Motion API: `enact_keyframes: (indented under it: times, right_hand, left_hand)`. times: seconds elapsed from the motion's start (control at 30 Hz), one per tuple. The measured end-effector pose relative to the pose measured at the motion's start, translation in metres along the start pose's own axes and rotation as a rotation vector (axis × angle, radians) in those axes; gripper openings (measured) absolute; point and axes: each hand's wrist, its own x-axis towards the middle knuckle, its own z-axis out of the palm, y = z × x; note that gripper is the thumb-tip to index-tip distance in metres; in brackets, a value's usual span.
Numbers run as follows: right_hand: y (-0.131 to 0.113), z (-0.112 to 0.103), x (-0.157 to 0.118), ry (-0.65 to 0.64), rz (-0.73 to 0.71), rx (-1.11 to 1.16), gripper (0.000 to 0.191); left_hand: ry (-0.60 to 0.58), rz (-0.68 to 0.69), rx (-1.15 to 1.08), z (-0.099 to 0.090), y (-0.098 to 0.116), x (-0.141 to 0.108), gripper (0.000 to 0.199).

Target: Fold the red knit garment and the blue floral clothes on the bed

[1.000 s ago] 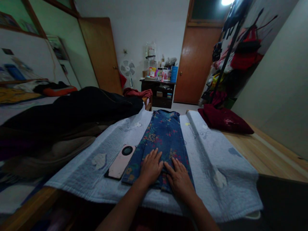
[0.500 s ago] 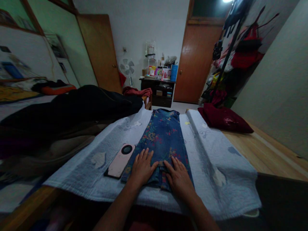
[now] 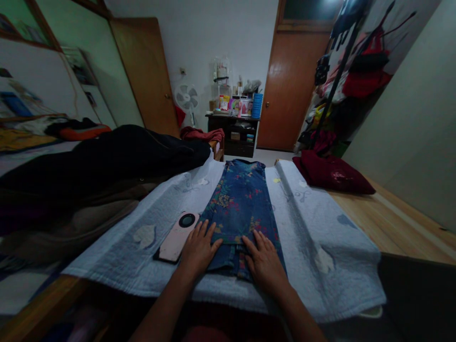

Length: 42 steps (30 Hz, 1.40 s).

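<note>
A folded blue floral denim garment [image 3: 244,199] lies flat on a pale quilted cloth [image 3: 306,266], its narrower end pointing away from me. My left hand [image 3: 199,244] rests palm down on the garment's near left edge, fingers spread. Palm down on its near right part lies my right hand [image 3: 263,256], with the fingers apart. Neither hand grips anything. Just left of the garment is a pink phone [image 3: 176,240] with a round black camera, close beside my left hand and partly hidden by it.
Dark clothes [image 3: 117,156] are heaped on the left. A maroon cushion [image 3: 333,175] sits at the right on a wooden surface [image 3: 359,218]. Farther back stand a fan [image 3: 187,97], a black cabinet [image 3: 233,137] and a wooden door [image 3: 287,90]. Bags [image 3: 368,83] hang at right.
My left hand has slid left across the garment, nearer to the phone. My right hand has stayed in about the same place.
</note>
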Motion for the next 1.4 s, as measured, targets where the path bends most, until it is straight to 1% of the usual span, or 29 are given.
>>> enact_keyframes:
  times: [0.1,0.17,0.23,0.33,0.37,0.43,0.5,0.6,0.8,0.93,1.17,1.4]
  right_hand:
    - [0.0,0.0,0.0,-0.002,0.003,0.004,0.051]
    - [-0.001,0.0,0.0,-0.003,0.004,0.006,0.051]
    - [-0.001,0.0,0.001,-0.004,0.004,0.005,0.051]
    - [-0.001,0.001,0.001,-0.005,0.002,-0.004,0.052]
    - [-0.001,0.001,0.001,-0.004,0.002,-0.007,0.053]
    - [-0.001,0.001,0.0,-0.005,0.003,-0.012,0.054]
    - [-0.001,0.0,0.0,-0.01,0.003,-0.014,0.054]
    - [-0.001,-0.001,-0.001,-0.03,-0.007,-0.011,0.055]
    - [-0.001,-0.004,-0.003,-0.074,-0.026,-0.011,0.066]
    - [0.001,-0.005,-0.003,-0.09,-0.016,-0.005,0.064]
    - [0.021,-0.009,-0.012,-0.107,0.016,-0.005,0.058]
    - [0.042,-0.007,-0.021,-0.06,0.045,0.031,0.055]
  left_hand:
    - [0.051,-0.035,0.012,-0.008,0.007,0.0,0.055]
    - [0.08,-0.009,-0.029,-0.011,0.017,0.0,0.051]
    - [0.067,0.083,-0.103,-0.011,0.03,-0.001,0.05]
    - [0.009,0.245,-0.203,-0.002,0.048,-0.004,0.049]
    - [-0.007,0.279,-0.222,0.001,0.052,-0.005,0.049]
    - [-0.031,0.301,-0.238,0.007,0.057,-0.008,0.051]
    - [-0.055,0.295,-0.239,0.01,0.058,-0.009,0.054]
    - [-0.087,0.285,-0.243,0.007,0.057,-0.01,0.057]
    - [-0.131,0.273,-0.26,-0.002,0.058,-0.01,0.061]
    - [-0.145,0.27,-0.275,-0.004,0.058,-0.01,0.061]
    - [-0.156,0.262,-0.281,-0.005,0.058,-0.01,0.06]
    - [-0.141,0.277,-0.276,-0.004,0.059,-0.01,0.059]
